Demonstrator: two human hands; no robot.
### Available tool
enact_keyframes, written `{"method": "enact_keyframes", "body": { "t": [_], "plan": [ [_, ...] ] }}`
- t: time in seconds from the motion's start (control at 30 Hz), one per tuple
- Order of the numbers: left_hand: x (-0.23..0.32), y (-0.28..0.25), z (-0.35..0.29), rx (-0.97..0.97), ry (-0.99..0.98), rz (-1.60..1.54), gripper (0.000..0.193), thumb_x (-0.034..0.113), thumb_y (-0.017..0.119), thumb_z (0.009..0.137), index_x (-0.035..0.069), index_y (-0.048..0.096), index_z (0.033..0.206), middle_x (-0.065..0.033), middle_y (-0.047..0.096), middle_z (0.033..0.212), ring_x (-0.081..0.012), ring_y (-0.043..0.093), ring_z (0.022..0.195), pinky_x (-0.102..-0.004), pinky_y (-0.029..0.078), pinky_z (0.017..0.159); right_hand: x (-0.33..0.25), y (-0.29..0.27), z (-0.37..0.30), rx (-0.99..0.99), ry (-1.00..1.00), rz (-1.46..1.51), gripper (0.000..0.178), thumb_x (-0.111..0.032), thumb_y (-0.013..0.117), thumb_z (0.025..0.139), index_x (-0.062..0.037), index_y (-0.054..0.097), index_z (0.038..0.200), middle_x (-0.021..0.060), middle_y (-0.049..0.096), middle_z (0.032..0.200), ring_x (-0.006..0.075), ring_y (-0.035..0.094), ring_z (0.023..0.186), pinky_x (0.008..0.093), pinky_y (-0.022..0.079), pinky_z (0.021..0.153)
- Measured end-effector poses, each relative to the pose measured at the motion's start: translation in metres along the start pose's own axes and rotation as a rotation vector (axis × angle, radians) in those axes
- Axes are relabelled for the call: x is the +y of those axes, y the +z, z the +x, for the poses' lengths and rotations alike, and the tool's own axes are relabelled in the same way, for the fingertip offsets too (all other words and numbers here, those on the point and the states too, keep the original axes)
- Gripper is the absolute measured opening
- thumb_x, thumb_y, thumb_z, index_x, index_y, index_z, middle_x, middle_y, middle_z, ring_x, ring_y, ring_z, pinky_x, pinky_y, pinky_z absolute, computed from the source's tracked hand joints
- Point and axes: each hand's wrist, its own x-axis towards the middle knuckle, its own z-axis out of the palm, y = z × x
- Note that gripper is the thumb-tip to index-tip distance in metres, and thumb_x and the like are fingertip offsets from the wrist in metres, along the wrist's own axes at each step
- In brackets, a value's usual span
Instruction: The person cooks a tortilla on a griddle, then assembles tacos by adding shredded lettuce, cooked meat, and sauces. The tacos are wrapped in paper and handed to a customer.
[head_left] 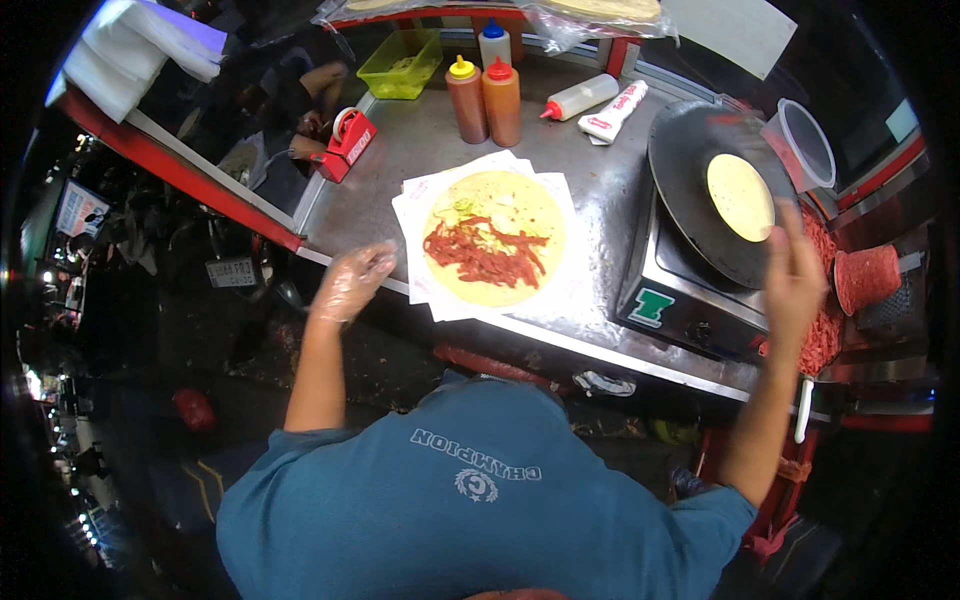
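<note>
- A person in a teal short-sleeved T-shirt is leaning over a grey metal counter.
- The left hand, wearing a clear plastic glove, is hovering by the counter's near edge, left of the papers, its fingers bending partway; whether it is gripping anything, I cannot tell.
- The right hand is reaching over the griddle with fingers extending to the small flatbread's lower edge; whether they are pinching it, I cannot tell.
- Overlapping white paper sheets are lying mid-counter, bearing a large round yellow flatbread; reddish-brown shredded filling is covering its nearer part, with pale green shreds lying beyond.
- A small round pale-yellow flatbread is lying on a round black griddle, which is sitting on a boxy metal stove.
- A red tape dispenser is standing at the counter's left.
- Farther back, orange-brown squeeze bottles with yellow and red caps are standing side by side.
- A yellow-green plastic basket is sitting behind them, to the left.
</note>
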Motion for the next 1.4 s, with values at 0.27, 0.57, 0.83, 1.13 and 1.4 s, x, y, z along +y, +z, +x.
{"method": "enact_keyframes", "body": {
  "t": [0.27,0.57,0.83,1.13,1.4],
  "plan": [
    [-0.004,0.062,0.071,-0.161,0.234,-0.361,0.022,0.015,0.072,0.099,0.005,0.071,0.118,-0.0075,0.069,0.107,-0.0164,0.067,0.096,-0.0315,0.055,0.089,-0.129,0.158,-0.124,-0.697,0.055,-0.120,0.046,-0.026,0.075,0.092,-0.0136,0.067,0.135,0.0138,0.067,0.090,0.0344,0.069,0.077,0.0451,0.057,0.069],
    [-0.039,0.035,0.101,-0.069,0.009,-0.588,0.027,0.024,0.067,0.105,0.004,0.067,0.124,0.0042,0.061,0.096,-0.0060,0.055,0.083,-0.0237,0.050,0.075,0.057,-0.030,-0.137,0.327,0.816,-0.009,0.036,-0.023,0.059,0.108,0.0004,0.066,0.134,0.0008,0.064,0.084,0.0034,0.053,0.062,0.0191,0.041,0.056],
    [-0.013,0.065,0.075,0.055,0.146,-0.572,0.033,0.009,0.070,0.099,-0.004,0.064,0.129,-0.0115,0.069,0.120,-0.0134,0.062,0.089,-0.0306,0.054,0.082,0.184,-0.041,-0.060,-0.344,0.594,-0.640,0.050,-0.049,0.066,0.094,-0.0203,0.070,0.135,0.0193,0.073,0.121,0.0383,0.070,0.114,0.0486,0.052,0.098],
    [0.051,0.102,0.002,-0.153,0.277,-0.663,0.030,0.019,0.071,0.101,-0.001,0.068,0.122,-0.0079,0.067,0.102,-0.0140,0.061,0.080,-0.0304,0.056,0.068,0.252,-0.071,-0.039,-0.139,0.730,-0.393,0.034,-0.039,0.071,0.093,-0.0217,0.077,0.122,0.0208,0.074,0.112,0.0408,0.070,0.108,0.0505,0.054,0.094],
    [0.157,0.142,-0.003,-0.419,0.463,-0.647,0.047,0.033,0.074,0.099,-0.002,0.063,0.129,-0.0162,0.069,0.117,-0.0264,0.073,0.092,-0.0365,0.062,0.077,0.270,-0.037,-0.035,-0.306,0.508,-0.627,0.031,-0.038,0.069,0.093,-0.0128,0.076,0.109,0.0185,0.075,0.103,0.0416,0.072,0.101,0.0537,0.056,0.088]
  ]
}}
